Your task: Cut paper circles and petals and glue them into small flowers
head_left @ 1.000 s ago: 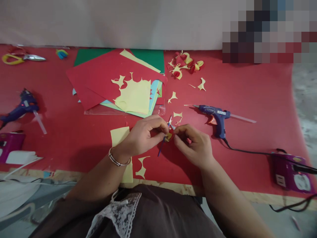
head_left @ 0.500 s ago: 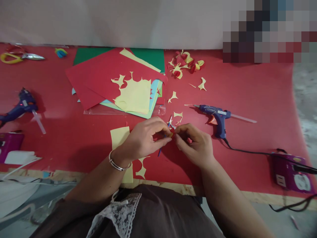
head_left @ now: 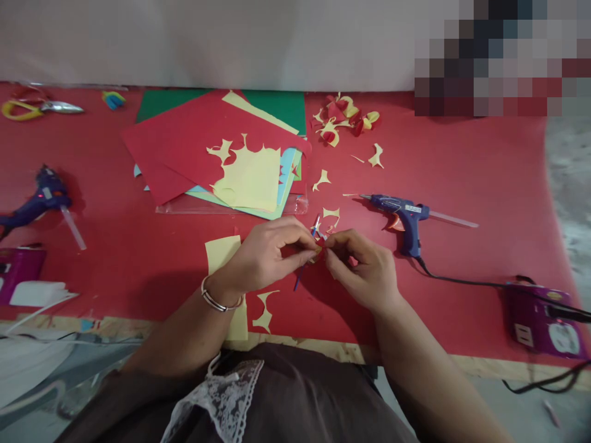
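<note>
My left hand (head_left: 272, 255) pinches a small yellow paper piece (head_left: 318, 249) between thumb and forefinger. Opposite it, my right hand (head_left: 362, 267) has its fingertips closed on a small red paper piece (head_left: 322, 243), which meets the yellow one. The fingers cover most of both pieces. Under the hands lies a thin blue stick-like tool (head_left: 297, 282), perhaps a pen, its middle hidden. Cream paper scraps (head_left: 331, 213) lie just beyond the fingertips. A yellow paper strip (head_left: 223, 252) is partly covered by my left wrist.
A blue glue gun (head_left: 406, 215) rests to the right, its cord running to a purple box (head_left: 542, 323). Another glue gun (head_left: 46, 191) is at left. Coloured sheets (head_left: 170, 147), red and yellow paper petals (head_left: 341, 114) and scissors (head_left: 50, 107) lie toward the back.
The fingertips of my left hand have shifted slightly, and a little more of the yellow piece shows below them. My right hand stays nearly still.
</note>
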A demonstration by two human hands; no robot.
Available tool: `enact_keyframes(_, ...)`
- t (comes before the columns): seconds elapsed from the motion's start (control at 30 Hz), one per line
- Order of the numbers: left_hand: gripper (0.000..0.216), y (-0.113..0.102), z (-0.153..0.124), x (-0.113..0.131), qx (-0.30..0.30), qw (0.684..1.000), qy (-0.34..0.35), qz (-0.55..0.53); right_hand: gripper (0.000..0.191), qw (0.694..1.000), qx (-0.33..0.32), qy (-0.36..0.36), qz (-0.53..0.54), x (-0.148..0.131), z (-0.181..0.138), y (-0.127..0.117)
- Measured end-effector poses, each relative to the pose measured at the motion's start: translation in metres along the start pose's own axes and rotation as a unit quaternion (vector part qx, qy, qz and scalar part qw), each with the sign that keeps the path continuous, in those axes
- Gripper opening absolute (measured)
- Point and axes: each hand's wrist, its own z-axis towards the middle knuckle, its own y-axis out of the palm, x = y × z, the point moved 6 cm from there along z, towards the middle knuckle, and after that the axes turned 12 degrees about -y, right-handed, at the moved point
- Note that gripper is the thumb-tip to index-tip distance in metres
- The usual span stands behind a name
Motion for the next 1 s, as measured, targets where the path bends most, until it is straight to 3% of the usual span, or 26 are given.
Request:
enact_keyframes(0.2,0.010,0.009,-0.002,0.001,0.049,0.997,-0.015,0.066,0.004,1.000,-0.006,-0.009,-0.012,0.000,0.001,0.001)
enact_keyframes(0.43,0.011,0.020,-0.001,-0.005,0.064,0.989,-0.089,0.096,0.006,1.000,-0.005,-0.007,-0.020,0.001,0.002,0.002)
enact_keyframes(0.8,0.011,0.012,0.001,-0.012,0.020,0.997,-0.072,0.003,0.008,0.998,-0.022,-0.048,-0.042,0.000,0.001,0.003)
enact_keyframes(1.0,0.009,0.006,0.002,-0.012,0.001,0.998,-0.055,0.003,0.009,0.995,-0.033,-0.077,-0.057,-0.005,0.002,0.004)
